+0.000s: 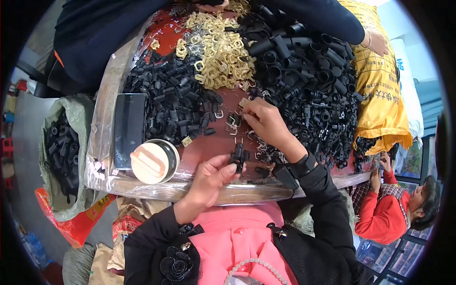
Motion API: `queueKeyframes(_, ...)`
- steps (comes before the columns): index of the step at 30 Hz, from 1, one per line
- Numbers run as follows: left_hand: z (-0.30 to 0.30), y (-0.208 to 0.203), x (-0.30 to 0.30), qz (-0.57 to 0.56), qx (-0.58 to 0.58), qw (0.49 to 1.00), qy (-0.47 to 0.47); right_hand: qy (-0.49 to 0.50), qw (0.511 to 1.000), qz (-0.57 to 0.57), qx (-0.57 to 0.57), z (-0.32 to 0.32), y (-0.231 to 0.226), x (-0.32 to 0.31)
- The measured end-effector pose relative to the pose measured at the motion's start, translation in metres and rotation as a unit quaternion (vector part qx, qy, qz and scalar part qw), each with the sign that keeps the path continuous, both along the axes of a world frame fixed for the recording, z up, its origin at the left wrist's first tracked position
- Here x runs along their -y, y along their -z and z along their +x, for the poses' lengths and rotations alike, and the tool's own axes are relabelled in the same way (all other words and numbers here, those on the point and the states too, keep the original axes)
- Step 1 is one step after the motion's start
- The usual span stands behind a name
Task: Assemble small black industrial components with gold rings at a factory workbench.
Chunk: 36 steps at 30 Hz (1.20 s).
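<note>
A small black part [239, 157] is near the front edge of the bench [209, 147], raised in the left hand [213, 176]. The grip of this hand is closed on it, between thumb and fingers, and two thin prongs point out from its upper end. The right hand [270, 124] is a little farther forward, with thumb and fingertips close together at a small cream piece [243, 102]; I cannot tell if its grip pinches this piece or only touches it.

To the left of the hands lies a heap of small black blocks [168, 97], and beside it, along the left edge, a dark flat device [129, 135] and a round container with a pale pink lid [151, 164]. Beyond the right hand are cream rings [223, 59] in a pile; black tubes [304, 59] and smaller black fittings [327, 121] cover the right side. A yellow sack [377, 90] stands at the right edge, where a co-worker's hand [377, 42] rests. Farther right, a person in red sleeves [375, 209] has both hands near the bench edge.
</note>
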<state>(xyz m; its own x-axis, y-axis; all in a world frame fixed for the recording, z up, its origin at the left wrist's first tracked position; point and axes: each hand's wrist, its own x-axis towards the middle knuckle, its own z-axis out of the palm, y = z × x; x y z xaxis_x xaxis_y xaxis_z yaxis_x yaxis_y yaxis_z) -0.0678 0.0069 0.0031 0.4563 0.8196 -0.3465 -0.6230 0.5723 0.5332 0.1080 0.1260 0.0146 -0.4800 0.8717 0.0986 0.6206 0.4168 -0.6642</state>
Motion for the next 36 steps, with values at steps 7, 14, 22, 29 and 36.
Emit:
queueKeyframes(7, 0.014, -0.007, 0.004, -0.026, -0.016, 0.999, -0.037, 0.001, 0.982, 0.183, 0.047, 0.008, -0.004, 0.011)
queueKeyframes(14, 0.021, -0.004, -0.003, -0.033, -0.003, 0.999, -0.039, 0.004, 0.949, 0.255, 0.187, 0.014, 0.005, -0.014)
queueKeyframes(22, 0.019, -0.002, -0.01, -0.046, 0.006, 0.998, -0.033, 0.026, 0.963, 0.214, 0.164, 0.011, 0.012, -0.039)
queueKeyframes(29, 0.017, -0.001, -0.005, -0.025, 0.006, 0.999, -0.037, 0.054, 0.988, 0.147, 0.004, 0.018, 0.015, -0.039)
queueKeyframes(36, 0.016, -0.007, 0.0, -0.038, 0.009, 0.998, -0.04, 0.101, 0.989, 0.11, 0.008, 0.022, 0.007, -0.023)
